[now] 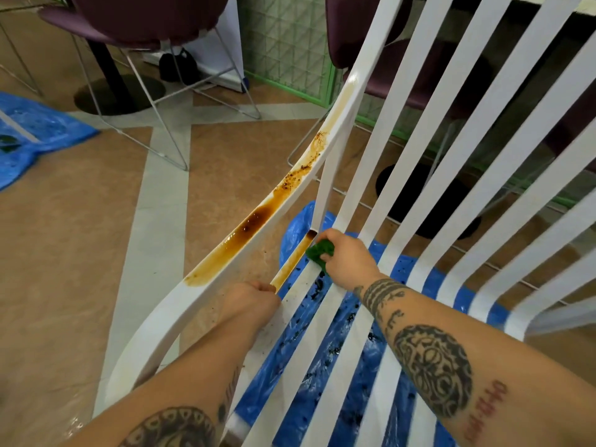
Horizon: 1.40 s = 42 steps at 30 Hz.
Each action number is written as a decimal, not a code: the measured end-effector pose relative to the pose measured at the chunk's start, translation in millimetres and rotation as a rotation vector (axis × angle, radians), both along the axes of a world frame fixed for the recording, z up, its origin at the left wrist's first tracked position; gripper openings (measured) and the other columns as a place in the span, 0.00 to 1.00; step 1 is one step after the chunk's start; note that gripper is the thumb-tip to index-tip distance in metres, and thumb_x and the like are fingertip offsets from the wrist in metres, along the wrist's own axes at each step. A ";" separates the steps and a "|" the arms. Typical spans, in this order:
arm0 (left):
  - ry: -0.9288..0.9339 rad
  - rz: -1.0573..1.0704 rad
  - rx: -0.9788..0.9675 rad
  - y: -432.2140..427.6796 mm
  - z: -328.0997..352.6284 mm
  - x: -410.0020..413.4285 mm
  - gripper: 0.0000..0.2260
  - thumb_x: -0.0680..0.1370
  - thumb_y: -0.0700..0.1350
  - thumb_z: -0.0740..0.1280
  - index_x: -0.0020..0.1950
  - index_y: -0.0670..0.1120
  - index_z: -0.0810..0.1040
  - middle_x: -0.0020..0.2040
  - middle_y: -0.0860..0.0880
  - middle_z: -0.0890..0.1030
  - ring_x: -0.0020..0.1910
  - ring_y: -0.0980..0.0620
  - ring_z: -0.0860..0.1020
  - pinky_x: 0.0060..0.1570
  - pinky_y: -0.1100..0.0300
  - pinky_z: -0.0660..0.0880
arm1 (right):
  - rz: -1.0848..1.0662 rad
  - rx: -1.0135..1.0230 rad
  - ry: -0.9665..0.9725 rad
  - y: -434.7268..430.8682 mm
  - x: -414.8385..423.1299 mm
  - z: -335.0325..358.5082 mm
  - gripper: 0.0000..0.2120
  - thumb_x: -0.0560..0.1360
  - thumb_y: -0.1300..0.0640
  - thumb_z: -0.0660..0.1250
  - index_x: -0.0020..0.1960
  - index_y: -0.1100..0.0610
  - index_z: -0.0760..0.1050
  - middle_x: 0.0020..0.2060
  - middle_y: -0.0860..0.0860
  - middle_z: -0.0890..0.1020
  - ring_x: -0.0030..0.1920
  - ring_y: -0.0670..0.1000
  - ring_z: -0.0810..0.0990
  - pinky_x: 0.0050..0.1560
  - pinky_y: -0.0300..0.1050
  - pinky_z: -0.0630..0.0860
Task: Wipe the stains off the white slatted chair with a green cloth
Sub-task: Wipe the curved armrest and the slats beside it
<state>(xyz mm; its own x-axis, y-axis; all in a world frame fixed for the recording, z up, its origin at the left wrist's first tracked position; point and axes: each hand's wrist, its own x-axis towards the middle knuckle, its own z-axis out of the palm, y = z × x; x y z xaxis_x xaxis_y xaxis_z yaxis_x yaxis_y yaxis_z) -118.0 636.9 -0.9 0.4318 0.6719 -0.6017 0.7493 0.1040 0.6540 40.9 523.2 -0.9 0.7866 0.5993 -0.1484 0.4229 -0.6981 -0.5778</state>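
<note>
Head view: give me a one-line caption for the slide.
Right hand presses a green cloth on a brown-stained slat of the white chair; left hand steadies it.

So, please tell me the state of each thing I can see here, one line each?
Armrest: stained brown, unwiped.
Outermost slat: brown streak along it.
Green cloth: bunched, pressed on that slat.
Right hand: gripping the cloth.
Left hand: closed on the slat's near end.
Blue plastic sheet: spread underneath, spattered dark.

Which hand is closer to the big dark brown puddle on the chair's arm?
Left. The left hand grips a stained slat just below the dark brown puddle on the armrest. The right hand, holding the green cloth, is farther right, across the slats.
</note>
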 end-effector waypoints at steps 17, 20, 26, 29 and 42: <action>-0.082 0.132 -0.104 -4.4 -4.1 -9.8 0.13 0.77 0.37 0.70 0.57 0.52 0.83 0.55 0.49 0.80 0.58 0.47 0.77 0.54 0.55 0.75 | 0.027 -0.088 0.016 2.3 -55.6 14.5 0.15 0.77 0.62 0.66 0.62 0.51 0.75 0.52 0.56 0.82 0.53 0.58 0.80 0.52 0.55 0.81; -0.087 0.143 -0.102 -5.1 -1.7 -16.0 0.12 0.74 0.39 0.72 0.53 0.55 0.83 0.52 0.52 0.81 0.54 0.48 0.79 0.50 0.57 0.76 | 0.094 -0.084 -0.083 -5.7 -71.4 5.0 0.17 0.74 0.66 0.65 0.59 0.51 0.75 0.50 0.55 0.82 0.52 0.57 0.78 0.50 0.57 0.80; -0.117 0.125 -0.086 -5.6 11.3 -21.2 0.09 0.77 0.39 0.69 0.45 0.54 0.80 0.44 0.55 0.78 0.53 0.48 0.78 0.52 0.55 0.77 | 0.263 -0.225 -0.104 -7.5 -75.8 8.1 0.21 0.72 0.68 0.65 0.59 0.49 0.74 0.52 0.53 0.81 0.53 0.59 0.77 0.49 0.56 0.79; -0.158 0.113 -0.053 -9.6 20.3 -25.1 0.09 0.78 0.37 0.67 0.48 0.52 0.81 0.46 0.54 0.79 0.48 0.52 0.76 0.45 0.59 0.72 | 0.377 -0.323 -0.078 -6.7 -80.3 19.6 0.20 0.74 0.67 0.64 0.60 0.47 0.74 0.51 0.54 0.79 0.52 0.58 0.77 0.45 0.52 0.77; -0.359 -0.123 -0.021 -50.7 64.1 -49.9 0.08 0.82 0.52 0.64 0.62 0.58 0.76 0.54 0.54 0.80 0.52 0.53 0.79 0.53 0.54 0.79 | -0.609 0.777 1.141 -33.4 -151.2 63.4 0.08 0.82 0.55 0.65 0.56 0.55 0.81 0.54 0.57 0.84 0.54 0.60 0.84 0.52 0.59 0.83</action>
<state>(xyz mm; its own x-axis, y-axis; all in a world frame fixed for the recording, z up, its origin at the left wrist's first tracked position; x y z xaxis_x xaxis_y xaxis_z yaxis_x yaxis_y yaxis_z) -167.9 586.3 63.1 0.6946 0.5910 -0.4102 0.4805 0.0432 0.8760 -110.3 489.9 62.5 0.6218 0.4477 -0.6426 -0.7283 0.0288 -0.6847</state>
